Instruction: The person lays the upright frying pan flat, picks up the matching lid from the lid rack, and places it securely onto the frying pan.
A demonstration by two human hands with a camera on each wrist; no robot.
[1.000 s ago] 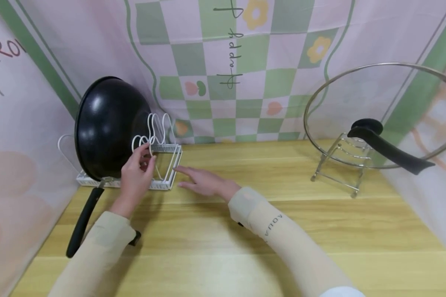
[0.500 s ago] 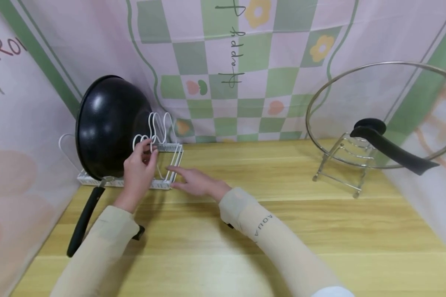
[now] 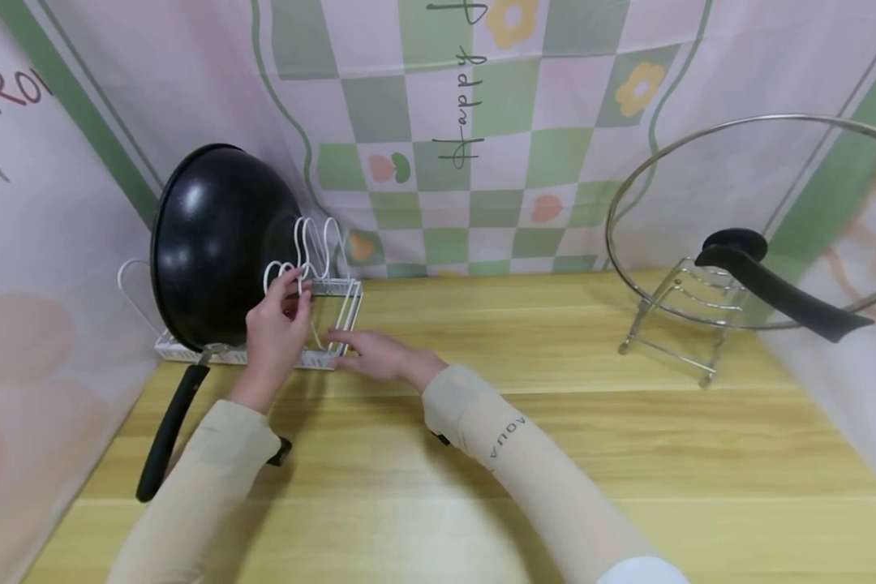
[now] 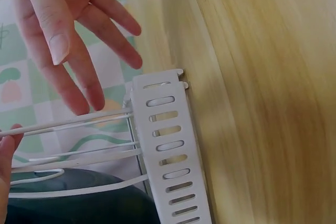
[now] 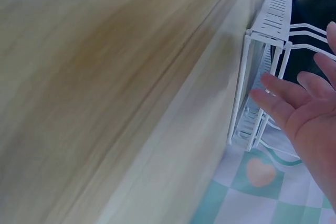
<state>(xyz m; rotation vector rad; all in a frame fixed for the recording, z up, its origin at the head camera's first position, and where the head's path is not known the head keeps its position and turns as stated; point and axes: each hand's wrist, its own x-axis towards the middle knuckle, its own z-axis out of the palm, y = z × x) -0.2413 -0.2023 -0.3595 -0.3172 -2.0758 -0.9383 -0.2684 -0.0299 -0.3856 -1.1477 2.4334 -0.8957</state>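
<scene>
At the left of the head view, a black wok (image 3: 212, 235) leans on its side in a white wire rack (image 3: 319, 358), its long black handle (image 3: 171, 434) sticking out toward me. My left hand (image 3: 273, 341) pinches one of the rack's white wire loops, right of the wok; its fingertips (image 4: 5, 153) show on the wire at the left wrist view's edge. My right hand (image 3: 375, 354), fingers fairly straight and spread, reaches over the rack's right end. The right wrist view has these fingers (image 5: 283, 90) in front of the end wires; whether they touch, I cannot tell.
A clear glass lid (image 3: 672, 211) with a black knob handle (image 3: 774, 288) stands on a small metal stand (image 3: 672, 353) at the right. Wood-grain tabletop (image 3: 526, 341) lies between. Checked cloth (image 3: 438, 195) hangs behind, with further cloth at both sides.
My right hand has moved left, from beside the rack's right end to over it. The left hand stays on the wire loop. The whole view has shifted slightly.
</scene>
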